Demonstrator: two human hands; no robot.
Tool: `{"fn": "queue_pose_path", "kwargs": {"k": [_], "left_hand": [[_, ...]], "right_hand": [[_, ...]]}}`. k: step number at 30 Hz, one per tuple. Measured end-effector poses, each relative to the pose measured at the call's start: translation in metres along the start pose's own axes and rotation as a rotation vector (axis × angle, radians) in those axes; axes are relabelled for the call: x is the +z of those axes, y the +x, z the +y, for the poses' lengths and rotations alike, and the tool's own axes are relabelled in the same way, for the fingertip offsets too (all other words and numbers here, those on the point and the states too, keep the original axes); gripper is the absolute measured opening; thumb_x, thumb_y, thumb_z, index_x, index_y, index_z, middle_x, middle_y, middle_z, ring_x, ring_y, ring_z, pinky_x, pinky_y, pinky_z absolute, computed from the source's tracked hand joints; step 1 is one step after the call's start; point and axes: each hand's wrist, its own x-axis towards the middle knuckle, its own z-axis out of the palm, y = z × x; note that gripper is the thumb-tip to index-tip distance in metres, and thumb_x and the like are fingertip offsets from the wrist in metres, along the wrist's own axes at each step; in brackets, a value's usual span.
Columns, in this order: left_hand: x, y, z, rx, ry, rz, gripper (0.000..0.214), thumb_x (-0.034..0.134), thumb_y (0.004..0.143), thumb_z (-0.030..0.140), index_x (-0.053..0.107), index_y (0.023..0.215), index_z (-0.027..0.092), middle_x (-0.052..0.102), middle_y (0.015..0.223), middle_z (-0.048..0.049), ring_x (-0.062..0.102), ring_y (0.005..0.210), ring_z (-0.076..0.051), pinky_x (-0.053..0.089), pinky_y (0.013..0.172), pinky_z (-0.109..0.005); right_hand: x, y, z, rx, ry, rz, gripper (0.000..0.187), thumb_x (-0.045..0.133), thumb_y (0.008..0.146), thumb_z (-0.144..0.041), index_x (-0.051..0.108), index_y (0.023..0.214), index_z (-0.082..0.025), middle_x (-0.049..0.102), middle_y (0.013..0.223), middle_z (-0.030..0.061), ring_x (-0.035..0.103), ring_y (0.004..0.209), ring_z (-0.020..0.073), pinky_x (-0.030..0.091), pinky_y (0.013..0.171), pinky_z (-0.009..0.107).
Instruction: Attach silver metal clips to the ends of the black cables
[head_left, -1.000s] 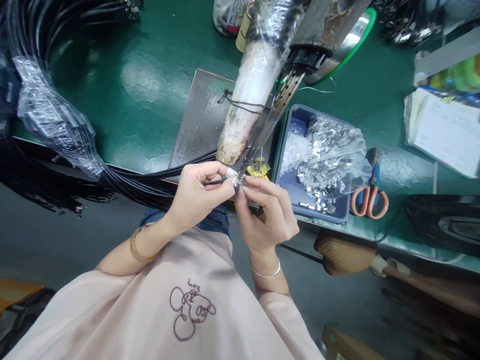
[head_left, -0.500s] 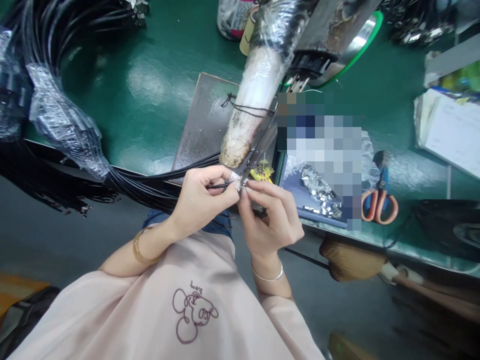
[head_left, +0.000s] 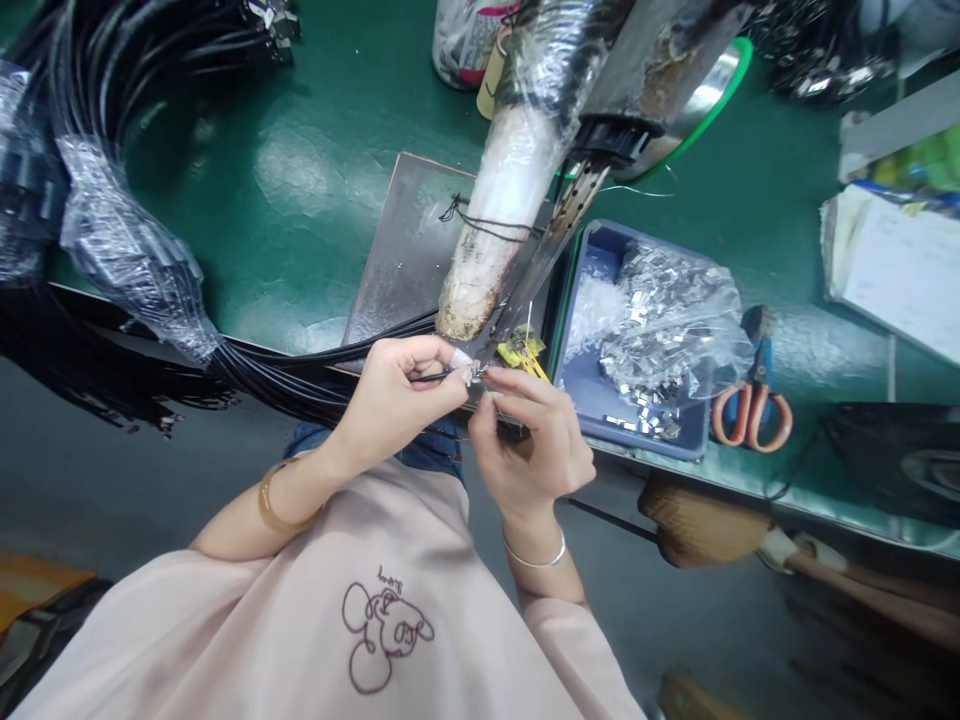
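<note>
My left hand [head_left: 401, 395] is closed in a pinch on a thin black cable [head_left: 430, 377], with white wrapping on a fingertip. A tiny metal connector [head_left: 475, 372] sticks out at the cable's end, just past the fingertips. My right hand [head_left: 534, 430] is bent beside it, its index fingertip at the connector and its thumb dropped a little lower, apart from it. Directly above the hands are the tip of a plastic-wrapped tube [head_left: 480, 270] and a perforated soldering iron [head_left: 566, 215]. Yellow wire-like bits [head_left: 523, 350] lie close to the right fingers.
A blue tray [head_left: 592, 400] holds bagged metal connector shells [head_left: 675, 310] and loose ones. Orange-handled scissors [head_left: 752, 415] lie right of it. Bundled black cables [head_left: 135, 240] hang over the table's left edge. A dark metal plate [head_left: 405, 240] lies under the tube. Papers [head_left: 892, 260] lie far right.
My right thumb has drawn down and away from the connector, and the right fingers have loosened. My left hand keeps its pinch. The view has shifted slightly.
</note>
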Motion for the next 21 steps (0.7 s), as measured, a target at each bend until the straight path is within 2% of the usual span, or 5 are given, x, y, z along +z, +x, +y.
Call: {"fn": "queue_pose_path", "kwargs": {"k": [7,12,15,18,21], "left_hand": [[-0.003,-0.003,-0.002,0.008,-0.019,-0.024,0.011,0.068,0.073,0.02,0.066,0.063,0.014,0.036,0.049,0.0073,0.027,0.048,-0.005,0.022,0.044,-0.019],[-0.009,-0.004,-0.002,0.011,-0.041,-0.092,0.014,0.07,0.076,0.02,0.071,0.063,0.014,0.061,0.06,-0.0006,0.048,0.055,-0.009,0.039,0.049,-0.019],[-0.011,-0.004,-0.003,0.064,-0.055,-0.09,0.008,0.073,0.074,0.018,0.075,0.067,0.014,0.068,0.068,-0.0024,0.055,0.061,-0.01,0.047,0.056,-0.018],[-0.012,-0.004,-0.001,0.081,-0.025,-0.065,0.007,0.072,0.075,0.016,0.077,0.07,0.014,0.069,0.068,-0.0023,0.053,0.058,-0.009,0.044,0.051,-0.017],[-0.011,-0.004,0.0,0.088,0.009,-0.045,0.008,0.071,0.075,0.016,0.078,0.071,0.014,0.069,0.067,-0.002,0.051,0.056,-0.008,0.041,0.048,-0.017]], "right_hand": [[0.0,-0.004,0.004,-0.021,0.009,0.006,0.02,0.073,0.086,-0.005,0.066,0.096,-0.021,0.081,0.098,0.0049,0.079,0.088,0.0156,0.064,0.082,0.025],[-0.001,0.001,0.002,0.096,0.048,0.003,0.018,0.073,0.087,-0.007,0.067,0.091,-0.023,0.081,0.09,0.0001,0.078,0.08,0.0149,0.064,0.076,0.027],[-0.003,0.003,0.001,0.081,0.048,-0.019,0.019,0.073,0.087,-0.005,0.067,0.091,-0.022,0.081,0.091,0.0007,0.078,0.081,0.015,0.063,0.077,0.027],[-0.005,0.004,0.001,0.035,0.02,-0.027,0.02,0.074,0.086,-0.005,0.068,0.092,-0.022,0.081,0.092,0.0015,0.078,0.083,0.0151,0.064,0.079,0.026],[-0.005,0.006,0.001,0.053,0.04,-0.033,0.018,0.074,0.086,-0.006,0.068,0.091,-0.023,0.081,0.095,0.0017,0.078,0.085,0.0157,0.064,0.079,0.027]]}}
